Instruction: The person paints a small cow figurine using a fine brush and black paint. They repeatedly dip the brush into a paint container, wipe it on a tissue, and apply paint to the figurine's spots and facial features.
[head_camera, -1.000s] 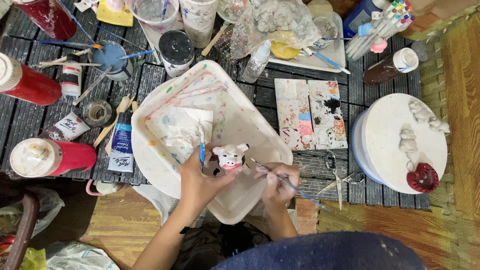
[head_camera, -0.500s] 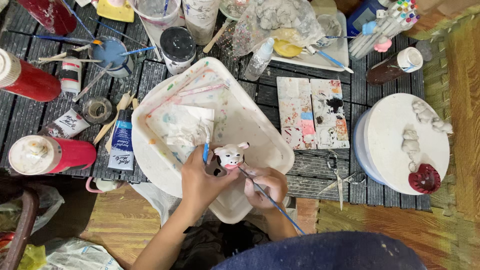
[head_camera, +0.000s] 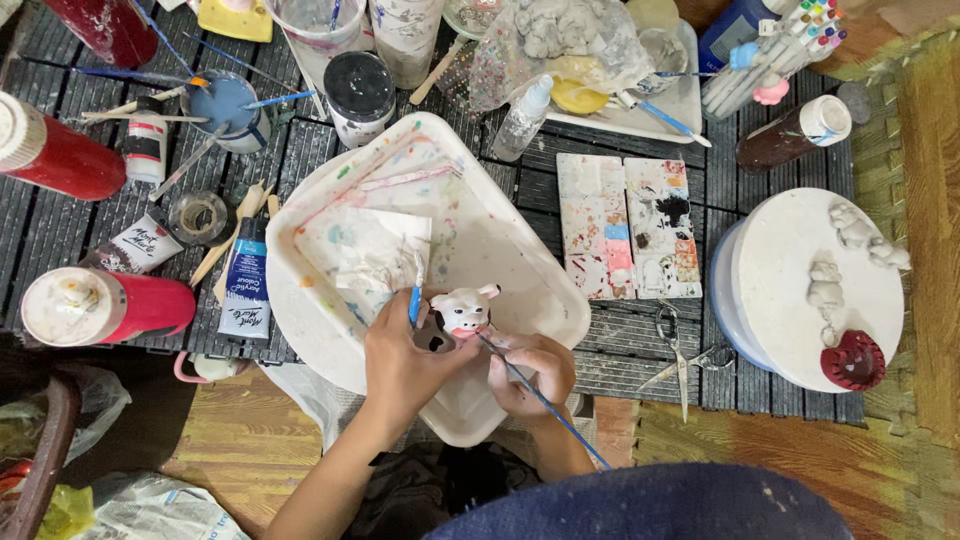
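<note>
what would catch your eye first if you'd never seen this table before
At centre, the left hand holds a small white animal figurine over a paint-smeared white tray, while the right hand touches a thin brush to it. Big red paint bottles lie at far left.

Dark slatted table (head_camera: 60, 215), wooden floor (head_camera: 245, 440)

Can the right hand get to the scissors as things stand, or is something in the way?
Probably yes. The scissors lie flat on the dark mat just right of the right hand, with nothing between them. But that hand holds a thin paintbrush, so its fingers aren't free.
</note>
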